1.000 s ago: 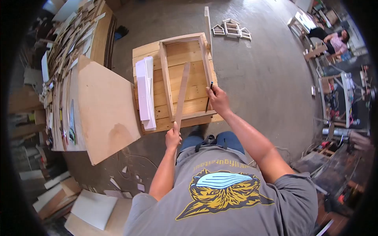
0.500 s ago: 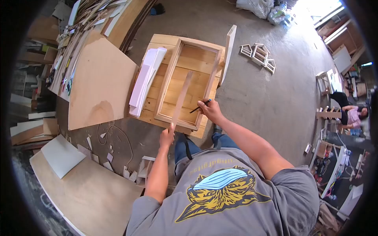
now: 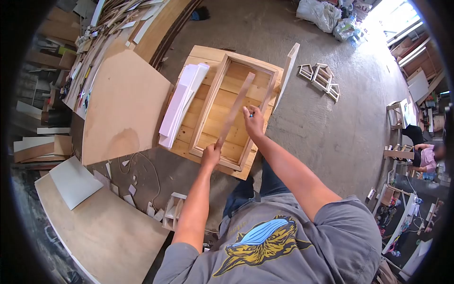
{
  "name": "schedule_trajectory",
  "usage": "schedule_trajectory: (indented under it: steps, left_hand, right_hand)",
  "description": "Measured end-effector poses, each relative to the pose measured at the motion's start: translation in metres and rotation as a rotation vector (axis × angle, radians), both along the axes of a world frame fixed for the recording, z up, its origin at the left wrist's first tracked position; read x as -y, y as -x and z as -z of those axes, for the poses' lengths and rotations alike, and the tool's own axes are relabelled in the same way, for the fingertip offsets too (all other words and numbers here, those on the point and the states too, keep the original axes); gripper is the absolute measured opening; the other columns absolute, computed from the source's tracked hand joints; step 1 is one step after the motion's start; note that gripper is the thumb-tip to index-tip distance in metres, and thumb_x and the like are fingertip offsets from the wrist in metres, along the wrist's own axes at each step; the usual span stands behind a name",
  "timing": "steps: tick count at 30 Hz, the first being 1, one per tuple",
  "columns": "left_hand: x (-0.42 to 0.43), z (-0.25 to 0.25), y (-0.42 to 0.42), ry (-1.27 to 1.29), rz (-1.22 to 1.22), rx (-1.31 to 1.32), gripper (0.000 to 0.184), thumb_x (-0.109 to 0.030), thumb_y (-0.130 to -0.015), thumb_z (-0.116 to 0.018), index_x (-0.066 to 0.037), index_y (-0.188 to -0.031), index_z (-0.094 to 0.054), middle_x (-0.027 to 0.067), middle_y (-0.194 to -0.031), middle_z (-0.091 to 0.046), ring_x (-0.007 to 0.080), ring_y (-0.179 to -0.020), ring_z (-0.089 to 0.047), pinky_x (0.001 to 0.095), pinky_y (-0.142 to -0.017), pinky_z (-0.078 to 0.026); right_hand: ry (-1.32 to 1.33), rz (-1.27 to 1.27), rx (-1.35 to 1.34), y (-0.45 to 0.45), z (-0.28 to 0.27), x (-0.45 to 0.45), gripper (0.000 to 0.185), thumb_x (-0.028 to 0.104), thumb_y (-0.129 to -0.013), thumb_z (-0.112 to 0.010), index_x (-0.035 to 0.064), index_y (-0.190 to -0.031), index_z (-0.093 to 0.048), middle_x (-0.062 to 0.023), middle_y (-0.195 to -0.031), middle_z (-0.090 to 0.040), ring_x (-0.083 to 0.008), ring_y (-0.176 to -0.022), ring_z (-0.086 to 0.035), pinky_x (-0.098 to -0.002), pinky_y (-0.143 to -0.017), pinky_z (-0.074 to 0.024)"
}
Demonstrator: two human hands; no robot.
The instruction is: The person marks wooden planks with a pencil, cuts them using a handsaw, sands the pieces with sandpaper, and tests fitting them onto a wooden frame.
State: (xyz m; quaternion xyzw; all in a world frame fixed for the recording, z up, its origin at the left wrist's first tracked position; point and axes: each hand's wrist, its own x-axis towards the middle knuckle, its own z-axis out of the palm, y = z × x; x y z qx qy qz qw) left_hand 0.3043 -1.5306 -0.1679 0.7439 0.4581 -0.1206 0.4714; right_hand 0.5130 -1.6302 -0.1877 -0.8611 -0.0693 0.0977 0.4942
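Note:
My left hand (image 3: pixel 211 155) is closed round the near end of a long thin wooden strip (image 3: pixel 235 110). The strip slants away over a rectangular wooden frame (image 3: pixel 208 106), which lies on a plank-topped wooden table (image 3: pixel 189 137). Above the frame's right side is my right hand (image 3: pixel 254 121), fingers curled on a dark pen (image 3: pixel 251 115). Only a small bluish bit of that pen shows between the fingers. Left of the frame, a stack of whitish-lilac strips (image 3: pixel 183 104) rests on the same table.
A large plywood sheet (image 3: pixel 124 104) stands left of the table, and an upright board (image 3: pixel 286 75) leans at its right. Small house-shaped frames (image 3: pixel 321 78) lie on the floor. Offcuts and a cable (image 3: pixel 153 173) litter the lower left. Another person (image 3: pixel 428 157) sits far right.
My right hand has moved up along the frame's right side and turned, so the pen is mostly hidden. My left hand and the strip have shifted slightly right. The view has moved too.

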Motion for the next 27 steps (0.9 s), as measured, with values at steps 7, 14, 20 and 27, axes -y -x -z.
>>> schedule_trajectory:
  steps: [7, 14, 20, 27]
  left_hand:
    - [-0.018, 0.036, -0.051, -0.057, 0.057, -0.118, 0.076, -0.068, -0.098, -0.038, -0.001, -0.087, -0.071, 0.0233, -0.083, -0.071, 0.0451, -0.089, -0.068, 0.0536, -0.075, -0.051]
    - [-0.038, 0.099, -0.1, 0.045, -0.084, -0.054, 0.071, -0.066, -0.099, -0.043, -0.001, -0.079, -0.065, 0.0165, -0.064, -0.064, 0.0319, -0.06, -0.068, 0.045, -0.056, -0.051]
    - [-0.047, 0.129, -0.13, 0.129, -0.201, 0.033, 0.065, -0.06, -0.101, -0.047, -0.002, -0.077, -0.061, 0.0086, -0.054, -0.058, 0.0211, -0.046, -0.061, 0.0351, -0.044, -0.045]
    - [-0.06, 0.134, -0.143, 0.131, -0.181, 0.031, 0.063, -0.058, -0.101, -0.047, -0.002, -0.076, -0.061, 0.0071, -0.053, -0.056, 0.0187, -0.044, -0.058, 0.0349, -0.045, -0.045]
  right_hand:
    - [-0.045, 0.078, -0.169, -0.108, 0.107, -0.07, 0.037, 0.032, -0.094, -0.069, -0.0018, -0.109, -0.071, -0.0101, -0.075, -0.069, -0.0154, -0.064, -0.066, -0.0312, -0.064, -0.0538]
    - [-0.273, 0.056, -0.271, -0.157, 0.172, -0.114, 0.026, 0.024, -0.095, -0.069, -0.001, -0.103, -0.072, -0.0036, -0.072, -0.066, -0.011, -0.058, -0.06, -0.0284, -0.052, -0.0507]
    - [-0.274, 0.115, -0.428, -0.185, 0.133, -0.134, 0.029, 0.025, -0.094, -0.07, -0.0027, -0.1, -0.072, -0.0063, -0.078, -0.068, -0.0139, -0.073, -0.063, -0.0322, -0.068, -0.0518]
    - [-0.278, 0.111, -0.364, -0.196, 0.152, -0.141, 0.026, 0.024, -0.095, -0.071, -0.0015, -0.099, -0.071, -0.0021, -0.075, -0.064, -0.0095, -0.061, -0.057, -0.0276, -0.055, -0.05]
